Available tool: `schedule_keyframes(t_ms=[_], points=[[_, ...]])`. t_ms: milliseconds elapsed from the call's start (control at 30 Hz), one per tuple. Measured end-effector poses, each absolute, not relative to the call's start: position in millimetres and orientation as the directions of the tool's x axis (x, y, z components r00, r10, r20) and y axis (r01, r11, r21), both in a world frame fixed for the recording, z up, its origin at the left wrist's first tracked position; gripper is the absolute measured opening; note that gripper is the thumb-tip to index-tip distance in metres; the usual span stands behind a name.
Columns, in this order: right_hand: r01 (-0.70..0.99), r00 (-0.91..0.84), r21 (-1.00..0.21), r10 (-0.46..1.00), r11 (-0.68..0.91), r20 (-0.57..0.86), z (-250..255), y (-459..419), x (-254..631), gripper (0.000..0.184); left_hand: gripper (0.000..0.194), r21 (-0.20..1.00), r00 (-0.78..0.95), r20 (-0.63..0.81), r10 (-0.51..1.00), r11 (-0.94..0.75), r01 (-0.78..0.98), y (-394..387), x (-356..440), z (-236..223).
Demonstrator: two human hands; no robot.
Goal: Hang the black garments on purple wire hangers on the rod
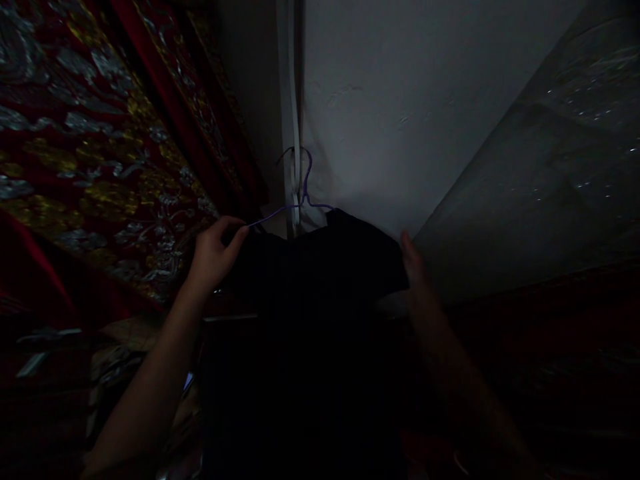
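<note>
A black short-sleeved shirt (325, 267) hangs on a thin purple wire hanger (306, 187), whose hook goes around a pale strap or cord by the wall. My left hand (215, 250) is closed at the shirt's left shoulder, thumb and fingers pinched on the cloth where the hanger's arm ends. On the other side, my right hand (414, 263) lies along the edge of the right sleeve, with a finger stretched upward. Its other fingers are dim and partly hidden. The left part of the hanger shows bare above the collar; its right end is under the cloth.
Red fabric with gold and silver embroidery (110, 193) covers the left side. A white wall (380, 113) stands behind the hanger, with a clear plastic-like sheet (540, 167) at the right. Dark, cluttered items (120, 360) lie at the lower left.
</note>
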State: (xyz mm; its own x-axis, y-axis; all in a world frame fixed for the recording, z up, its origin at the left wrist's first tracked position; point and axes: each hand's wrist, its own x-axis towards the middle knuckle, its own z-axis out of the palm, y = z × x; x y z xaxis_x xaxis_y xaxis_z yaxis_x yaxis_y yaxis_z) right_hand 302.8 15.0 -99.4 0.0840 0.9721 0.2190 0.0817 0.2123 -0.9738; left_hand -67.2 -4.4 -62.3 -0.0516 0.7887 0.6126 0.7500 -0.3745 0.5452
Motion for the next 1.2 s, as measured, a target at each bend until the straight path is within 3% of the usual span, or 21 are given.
schedule_keyframes(t_ms=[133,300,367,433,500,567,633,667,733,833,900,967,1067,1200], points=[[0.075,-0.028,-0.983,0.986,0.167,0.165,-80.8,14.4,315.3,0.039,0.023,0.513,-0.031,0.718,0.696,-0.498,0.699,2.0,-40.5,-43.5],[0.042,0.174,-0.958,0.942,0.285,0.288,-69.4,-4.0,327.9,0.035,0.026,0.451,-0.051,0.846,0.53,-0.662,0.599,-12.7,-10.2,-25.8],[0.042,0.217,-0.954,0.93,0.296,0.298,-73.9,-19.5,331.9,0.035,0.024,0.526,-0.118,0.821,0.559,-0.658,0.539,-26.8,-1.1,-30.3],[0.082,0.098,-0.95,0.947,0.3,0.307,-78.1,-39.5,329.2,0.034,0.025,0.707,-0.138,0.683,0.718,-0.601,0.372,-42.9,8.8,-39.8],[0.17,-0.225,-0.934,0.936,0.313,0.272,-79.4,-60.7,316.3,0.032,0.029,0.89,-0.066,0.452,0.89,-0.445,0.097,-59.7,18.5,-50.9],[0.259,-0.606,-0.898,0.784,0.356,0.135,-79.7,-76.9,295.6,0.029,0.033,0.969,0.065,0.203,0.977,-0.191,-0.155,-76.4,24.0,-61.2],[0.304,-0.817,-0.875,0.576,0.378,-0.035,-83.2,-82.9,274.7,0.028,0.036,0.968,0.227,-0.016,0.974,0.072,-0.241,-91.6,21.0,-70.0],[0.318,-0.851,-0.873,0.516,0.37,-0.092,-87.0,-81.4,266.7,0.028,0.036,0.964,0.316,-0.101,0.943,0.171,-0.202,-98.2,15.8,-73.7],[0.343,-0.83,-0.876,0.545,0.338,-0.115,-98.1,-70.8,257.6,0.028,0.037,0.965,0.467,-0.229,0.854,0.261,-0.004,-108.2,0.0,-78.1],[0.356,-0.616,-0.856,0.783,0.375,0.086,-117.7,-45.8,256.3,0.03,0.037,0.929,0.479,-0.295,0.827,0.13,0.347,-115.2,-27.2,-73.2],[0.374,-0.43,-0.8,0.852,0.468,0.298,-128.1,-30.2,256.5,0.043,0.037,0.87,0.38,-0.201,0.903,-0.013,0.492,-114.4,-40.8,-60.8],[0.357,-0.387,-0.749,0.818,0.558,0.425,-134.4,-17.6,254.7,0.049,0.037,0.826,0.32,-0.077,0.944,-0.12,0.551,-109.3,-49.4,-44.3],[0.25,-0.475,-0.744,0.748,0.62,0.464,-134.8,-0.4,250.8,0.025,0.04,0.815,0.297,0.028,0.954,-0.194,0.547,-95.4,-56.1,-21.1],[0.242,-0.298,-0.747,0.78,0.62,0.55,-115.8,25.8,251.6,0.03,0.041,0.802,0.28,0.137,0.95,-0.272,0.531,-71.0,-60.8,-4.3]])
